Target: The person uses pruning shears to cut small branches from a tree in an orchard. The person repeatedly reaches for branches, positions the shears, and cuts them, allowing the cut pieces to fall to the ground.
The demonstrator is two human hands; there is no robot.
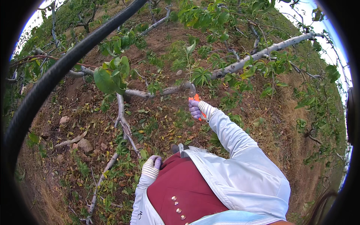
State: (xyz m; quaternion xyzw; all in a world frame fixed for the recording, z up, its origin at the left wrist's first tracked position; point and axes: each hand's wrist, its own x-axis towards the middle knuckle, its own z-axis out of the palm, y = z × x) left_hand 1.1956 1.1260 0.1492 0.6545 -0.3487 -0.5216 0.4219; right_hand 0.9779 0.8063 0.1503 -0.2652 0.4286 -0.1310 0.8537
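Note:
My right hand (197, 109), in a purple and striped knit glove, grips orange-handled pruning shears (196, 97) with the arm stretched forward. Their curved metal blade (192, 89) is up against a grey tree branch (173, 89), at the foot of a thin upright leafy shoot (188, 61). Whether the blades are closed on the shoot is too small to tell. My left hand (155, 163), gloved alike, rests low at my waist beside the dark red garment (180, 180). Its fingers are curled and partly hidden, so I cannot tell whether it holds cloth.
The branch continues as a thick pale limb (250, 60) rising to the right. A forked, split branch (121, 118) drops on the left toward my left arm. A dark strap or cable (76, 53) crosses the upper left. Stones (85, 145) and fallen leaves lie on the soil.

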